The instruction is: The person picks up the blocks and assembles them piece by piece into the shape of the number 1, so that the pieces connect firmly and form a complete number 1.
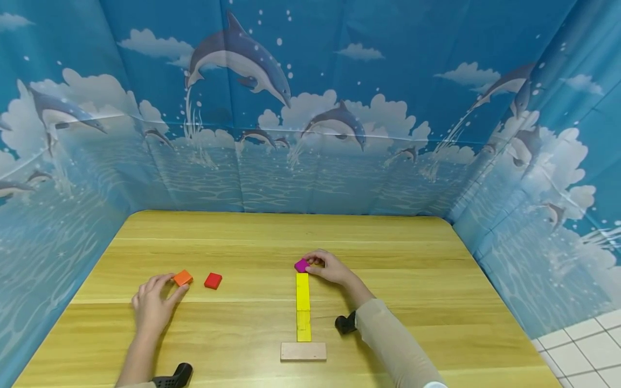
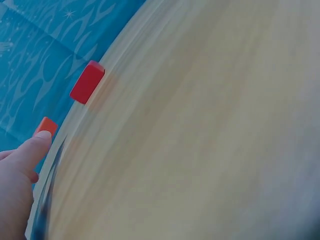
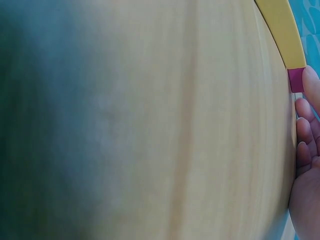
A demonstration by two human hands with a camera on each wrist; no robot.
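Note:
My right hand (image 1: 326, 267) pinches a purple square block (image 1: 302, 265) between thumb and fingers, at the far end of a line of yellow blocks (image 1: 303, 292). In the right wrist view the purple block (image 3: 296, 80) sits right against the end of the yellow block (image 3: 281, 30). A pale wooden block (image 1: 303, 352) lies crosswise at the near end of the line. On the left, my left hand (image 1: 154, 303) pinches an orange square block (image 1: 183, 278) between thumb and fingertips. Beside it a red square block (image 1: 213, 281) lies on the table, seen also as a red block (image 2: 88, 82) in the left wrist view.
The wooden table (image 1: 233, 334) reaches back to a blue dolphin-print curtain (image 1: 310, 178) that also hangs along both sides. Black wrist-camera mounts (image 1: 345, 323) sit at both wrists. White floor tiles (image 1: 582, 345) show at the right.

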